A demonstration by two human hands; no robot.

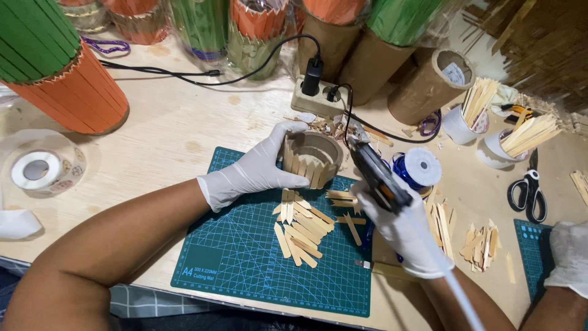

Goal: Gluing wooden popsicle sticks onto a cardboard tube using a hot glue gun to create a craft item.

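Near the tabletop's left edge lies a tape roll (37, 170), and an orange-and-green slatted cylinder (52, 67) stands at the far left corner. The left hand (260, 168), gloved, is curled shut around a short cardboard ring (312, 158) at the far edge of the green cutting mat (245, 257). Wooden slats already line the ring's near side; the rest looks bare, so the cladding seems only partly done. A pile of loose slats (303, 230) lies on the mat just below. The right hand (404, 230) is closed on a glue gun (376, 175), nozzle pointing toward the ring. Further right, scissors (530, 190) lie near the right edge.
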